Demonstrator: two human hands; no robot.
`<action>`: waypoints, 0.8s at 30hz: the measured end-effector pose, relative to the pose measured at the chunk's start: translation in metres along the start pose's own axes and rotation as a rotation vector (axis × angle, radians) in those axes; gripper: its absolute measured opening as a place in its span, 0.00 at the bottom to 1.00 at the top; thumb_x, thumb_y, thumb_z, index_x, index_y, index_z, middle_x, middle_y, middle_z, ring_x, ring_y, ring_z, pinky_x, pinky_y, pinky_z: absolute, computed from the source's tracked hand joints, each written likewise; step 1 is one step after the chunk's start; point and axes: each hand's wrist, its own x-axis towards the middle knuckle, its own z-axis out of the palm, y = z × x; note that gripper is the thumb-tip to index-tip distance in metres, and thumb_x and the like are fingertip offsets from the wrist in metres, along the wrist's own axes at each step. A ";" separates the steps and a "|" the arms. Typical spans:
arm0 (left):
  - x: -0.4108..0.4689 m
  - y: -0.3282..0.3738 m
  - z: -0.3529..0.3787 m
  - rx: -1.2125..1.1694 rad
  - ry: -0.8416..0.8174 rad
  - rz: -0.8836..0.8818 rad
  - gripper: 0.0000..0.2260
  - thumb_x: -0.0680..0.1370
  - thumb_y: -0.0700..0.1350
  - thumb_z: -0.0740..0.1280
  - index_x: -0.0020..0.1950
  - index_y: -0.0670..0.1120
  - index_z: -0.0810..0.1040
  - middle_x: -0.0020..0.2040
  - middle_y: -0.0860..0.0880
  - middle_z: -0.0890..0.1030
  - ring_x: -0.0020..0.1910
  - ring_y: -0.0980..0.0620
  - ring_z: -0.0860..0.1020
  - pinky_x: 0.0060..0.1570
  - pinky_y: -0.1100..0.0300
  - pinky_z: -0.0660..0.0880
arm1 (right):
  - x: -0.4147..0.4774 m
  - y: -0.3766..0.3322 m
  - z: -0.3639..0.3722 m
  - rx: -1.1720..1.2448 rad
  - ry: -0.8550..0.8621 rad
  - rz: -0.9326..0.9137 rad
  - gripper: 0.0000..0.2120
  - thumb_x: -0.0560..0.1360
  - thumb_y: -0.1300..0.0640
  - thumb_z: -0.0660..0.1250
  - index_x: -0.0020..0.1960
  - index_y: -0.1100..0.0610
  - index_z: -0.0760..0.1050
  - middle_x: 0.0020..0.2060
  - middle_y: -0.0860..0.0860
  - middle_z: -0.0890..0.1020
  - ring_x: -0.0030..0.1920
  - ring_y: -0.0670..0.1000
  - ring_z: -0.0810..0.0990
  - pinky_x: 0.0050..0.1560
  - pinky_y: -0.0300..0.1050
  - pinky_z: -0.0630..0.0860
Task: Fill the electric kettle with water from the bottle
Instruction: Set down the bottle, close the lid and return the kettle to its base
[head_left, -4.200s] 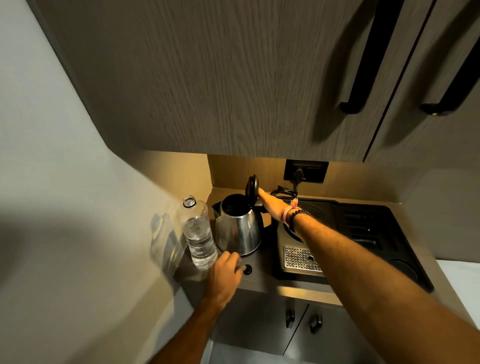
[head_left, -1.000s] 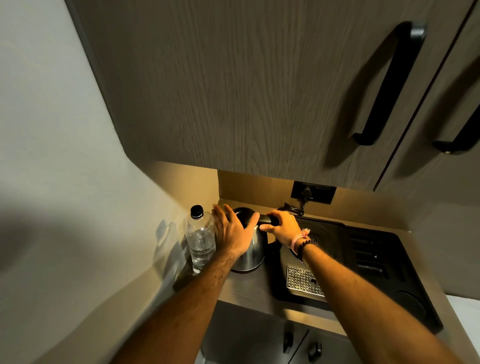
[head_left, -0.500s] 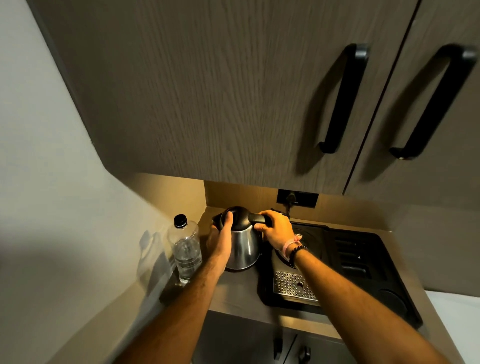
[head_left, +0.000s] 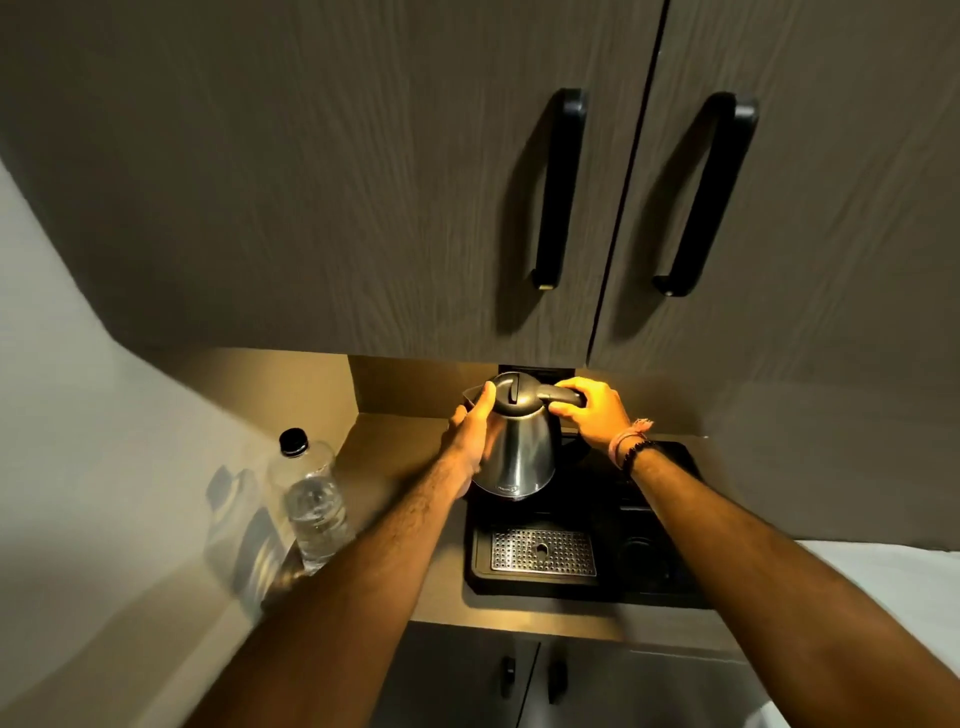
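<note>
Under the cupboards (head_left: 363, 182), both hands hold the kettle (head_left: 519, 452): right hand (head_left: 589, 415) fingers wrapped around its handle, left hand (head_left: 470, 436) fingers flat against its side. Capped bottle (head_left: 311, 504) stands left.

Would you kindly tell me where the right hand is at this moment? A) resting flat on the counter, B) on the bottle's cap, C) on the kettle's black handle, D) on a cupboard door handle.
C: the right hand is wrapped around the black handle of the kettle, while the left hand steadies the kettle's opposite side and the bottle stands untouched, capped.
</note>
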 end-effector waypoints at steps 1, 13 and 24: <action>0.000 -0.001 0.006 -0.007 -0.030 -0.018 0.36 0.69 0.75 0.61 0.66 0.51 0.74 0.65 0.49 0.77 0.58 0.48 0.77 0.55 0.46 0.73 | -0.001 0.006 -0.005 0.012 -0.004 0.017 0.13 0.74 0.64 0.74 0.58 0.63 0.83 0.51 0.57 0.85 0.51 0.52 0.80 0.55 0.45 0.77; 0.013 -0.012 0.043 -0.066 -0.194 -0.081 0.29 0.76 0.68 0.63 0.69 0.49 0.73 0.68 0.51 0.76 0.62 0.51 0.75 0.62 0.37 0.72 | 0.004 0.051 -0.033 0.040 -0.065 0.123 0.15 0.76 0.69 0.71 0.63 0.66 0.79 0.55 0.61 0.83 0.49 0.48 0.79 0.38 0.21 0.73; 0.014 -0.017 0.043 -0.064 -0.189 -0.056 0.34 0.77 0.65 0.63 0.76 0.47 0.64 0.74 0.47 0.71 0.70 0.45 0.71 0.67 0.36 0.68 | 0.003 0.054 -0.027 0.066 -0.067 0.133 0.17 0.76 0.63 0.72 0.65 0.61 0.79 0.60 0.60 0.83 0.63 0.60 0.80 0.65 0.54 0.77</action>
